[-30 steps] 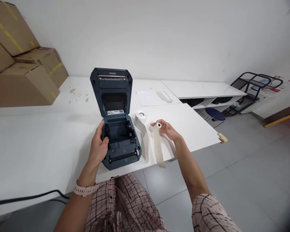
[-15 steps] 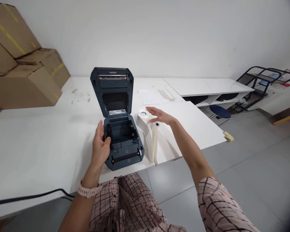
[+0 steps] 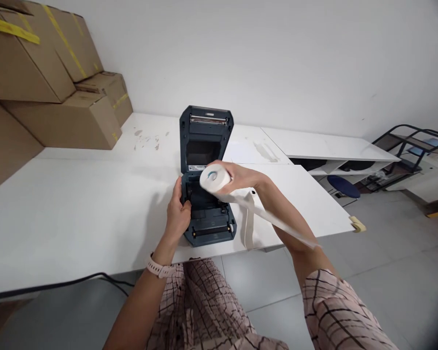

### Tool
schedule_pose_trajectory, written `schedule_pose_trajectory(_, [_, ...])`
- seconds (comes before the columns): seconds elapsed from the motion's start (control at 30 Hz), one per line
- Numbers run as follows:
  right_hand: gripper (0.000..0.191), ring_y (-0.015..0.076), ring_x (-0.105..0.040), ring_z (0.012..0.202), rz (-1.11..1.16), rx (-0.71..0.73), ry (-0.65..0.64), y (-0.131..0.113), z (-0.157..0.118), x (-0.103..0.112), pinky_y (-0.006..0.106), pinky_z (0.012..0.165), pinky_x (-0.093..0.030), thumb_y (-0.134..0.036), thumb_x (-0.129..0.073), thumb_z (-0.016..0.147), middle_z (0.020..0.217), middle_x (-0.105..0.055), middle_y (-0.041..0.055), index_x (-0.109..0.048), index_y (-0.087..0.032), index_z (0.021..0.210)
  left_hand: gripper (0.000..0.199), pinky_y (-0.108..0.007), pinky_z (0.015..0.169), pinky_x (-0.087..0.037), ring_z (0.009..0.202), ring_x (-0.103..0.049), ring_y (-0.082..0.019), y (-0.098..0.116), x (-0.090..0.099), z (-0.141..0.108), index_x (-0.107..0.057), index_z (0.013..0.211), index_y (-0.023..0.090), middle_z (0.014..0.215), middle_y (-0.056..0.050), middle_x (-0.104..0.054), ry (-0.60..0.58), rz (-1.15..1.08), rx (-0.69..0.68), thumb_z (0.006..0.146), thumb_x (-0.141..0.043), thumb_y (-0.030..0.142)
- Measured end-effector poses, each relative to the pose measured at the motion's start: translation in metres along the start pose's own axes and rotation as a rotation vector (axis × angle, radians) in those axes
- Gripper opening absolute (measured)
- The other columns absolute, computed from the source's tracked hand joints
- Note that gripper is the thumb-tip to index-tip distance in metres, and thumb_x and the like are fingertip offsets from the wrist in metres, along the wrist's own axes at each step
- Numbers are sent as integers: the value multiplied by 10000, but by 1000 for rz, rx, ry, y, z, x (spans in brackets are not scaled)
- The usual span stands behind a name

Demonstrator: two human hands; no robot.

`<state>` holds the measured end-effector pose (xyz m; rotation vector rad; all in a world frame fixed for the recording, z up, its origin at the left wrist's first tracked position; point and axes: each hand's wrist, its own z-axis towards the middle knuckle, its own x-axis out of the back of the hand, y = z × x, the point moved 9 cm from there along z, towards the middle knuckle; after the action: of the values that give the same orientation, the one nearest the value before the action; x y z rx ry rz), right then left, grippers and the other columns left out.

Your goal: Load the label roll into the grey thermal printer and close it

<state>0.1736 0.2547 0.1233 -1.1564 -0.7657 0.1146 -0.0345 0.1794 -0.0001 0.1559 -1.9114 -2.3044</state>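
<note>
A dark label printer [image 3: 209,228] stands on the white table with its lid [image 3: 206,131] raised. My left hand [image 3: 178,214] grips the printer's left side, thumb over the inner edge and fingers along the outside. My right hand [image 3: 239,177] is closed around a white label roll [image 3: 213,179], held above the printer's open bay. From the roll a loose paper strip trails right across my right forearm. Another pale strip [image 3: 248,223] hangs from a second, partly hidden roll [image 3: 253,192] on the table, right of the printer.
Cardboard boxes [image 3: 83,119] are stacked at the back left against the wall. A black cable [image 3: 65,282] runs along the table's front left edge. To the right are a blue stool [image 3: 343,186], a black-framed cart [image 3: 405,146] and a foam-padded table corner [image 3: 357,224].
My right hand has taken up the label roll from beside the printer and brought it left over the open bay. My left hand keeps its grip. The view has shifted left.
</note>
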Motion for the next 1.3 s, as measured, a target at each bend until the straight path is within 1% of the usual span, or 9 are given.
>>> schedule_pose_trajectory(0.1, [664,320,-698,1111,-258,-8,-329,-26,23,-50,474,964,-572,-454,-904,620,1228,-733,69,-664,-253,1206,847,-510,1342,-200,1630,-280,-269,0,0,1,-324,1666,303,1725,-88,-386,27,-20,8,884,-588,113])
schedule_pose_trajectory(0.17, [642,332,-690,1082,-506,-30,-477,-24,33,-78,490,938,-566,-412,-890,642,1203,-721,88,-647,-231,1208,876,-520,1339,-219,1629,-284,-268,-1,-1,1,-302,1673,297,1727,-92,-380,42,-37,34,866,-565,81])
schedule_pose_trajectory(0.27, [629,380,-683,1066,-732,-71,-544,-8,46,-103,522,895,-564,-420,-883,645,1179,-712,129,-637,-198,1180,892,-533,1337,-238,1626,-295,-272,1,-1,1,-311,1666,315,1720,-82,-394,56,-50,37,848,-559,62])
schedule_pose_trajectory(0.37, [599,399,-690,1061,-769,-114,-565,9,48,-114,523,871,-573,-464,-873,679,1179,-721,154,-648,-174,1153,884,-549,1336,-238,1621,-305,-281,2,-1,0,-329,1657,326,1709,-78,-414,57,-40,20,846,-561,59])
schedule_pose_trajectory(0.5, [586,390,-665,1213,-720,0,-433,-1,23,-109,561,992,-560,-433,-749,884,1359,-684,177,-594,-175,1388,853,-560,1328,-251,1626,-295,-289,2,-2,-1,-330,1655,332,1730,-74,-375,34,-46,24,874,-560,79])
schedule_pose_trajectory(0.63, [476,342,-563,1425,-666,196,-185,-39,-40,-106,592,1141,-508,-418,-515,1080,1524,-609,152,-536,-218,1512,799,-537,1327,-262,1620,-312,-276,7,-3,-4,-321,1657,333,1735,-58,-369,11,-43,-3,919,-549,128])
schedule_pose_trajectory(0.8, [530,295,-398,1583,-696,171,-175,-42,-100,-134,570,1251,-441,-489,-423,1114,1664,-486,97,-470,-241,1580,741,-520,1326,-273,1618,-316,-283,11,-2,-5,-370,1635,309,1737,-66,-365,17,-14,-22,935,-571,171])
schedule_pose_trajectory(0.93, [568,310,-360,1602,-738,176,-153,-35,-107,-147,599,1241,-450,-510,-412,1109,1697,-434,87,-434,-241,1608,701,-511,1329,-269,1616,-320,-286,13,-1,-4,-409,1609,308,1733,-69,-374,35,-18,-41,941,-600,211])
schedule_pose_trajectory(1.3, [640,324,-378,1592,-762,189,-59,-30,-109,-154,590,1216,-464,-598,-401,1085,1700,-423,95,-440,-237,1612,647,-493,1299,-339,1566,-414,-310,14,1,0,-506,1537,255,1660,-119,-483,59,-53,-40,920,-691,321])
